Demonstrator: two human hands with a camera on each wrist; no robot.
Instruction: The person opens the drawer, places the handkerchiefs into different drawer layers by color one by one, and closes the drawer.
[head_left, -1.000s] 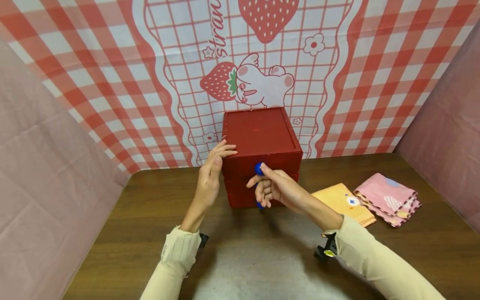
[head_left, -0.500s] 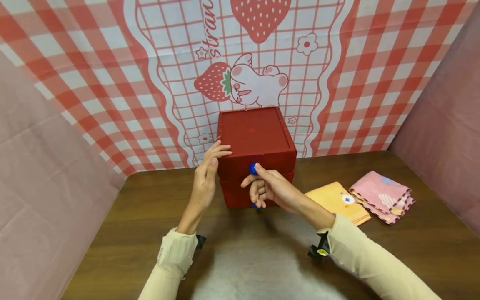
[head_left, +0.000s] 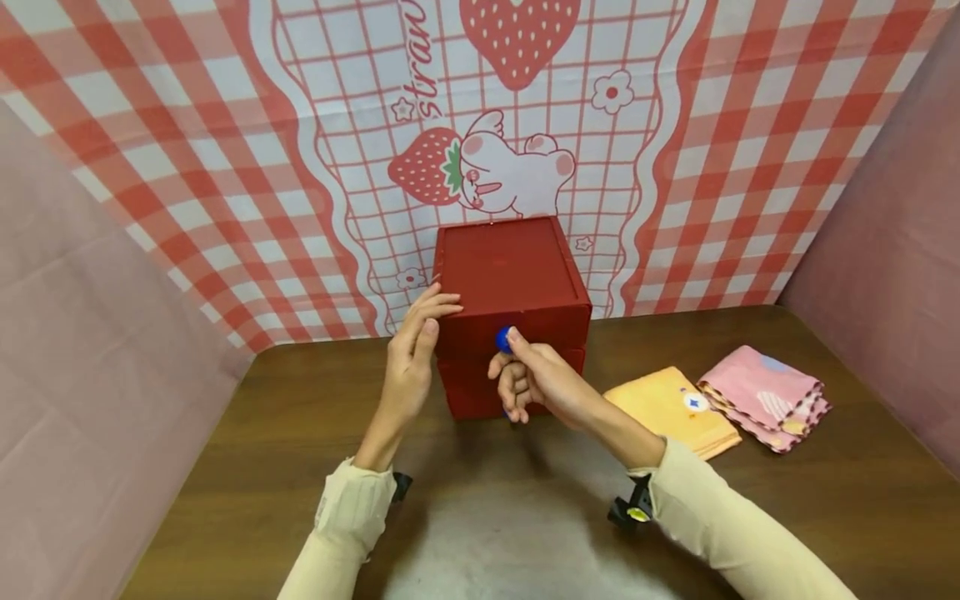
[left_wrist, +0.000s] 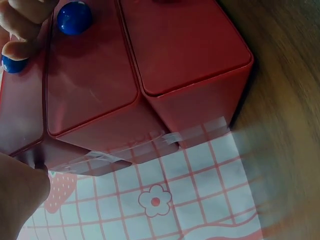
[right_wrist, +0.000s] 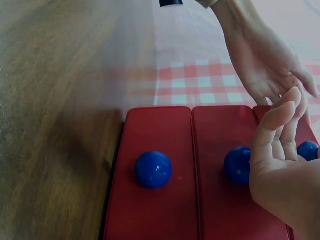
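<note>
A red three-drawer box stands against the cloth backdrop, its drawers fronted by round blue knobs. My right hand pinches the top drawer knob between thumb and index finger, the other fingers curled below it. At the box's upper left corner, my left hand rests with its fingers nearly straight along the side and top edge. The left wrist view shows the middle knob just beside the right hand's fingers. In the right wrist view the bottom knob stands free of either hand.
A folded yellow cloth lies on the wooden table to the right of the box. Beside it is a folded pink cloth. A red-and-white checked backdrop hangs directly behind.
The head view has shifted slightly. My right index finger has drawn in closer under the top knob, and the hand has moved slightly. My left hand stays on the box's corner.
</note>
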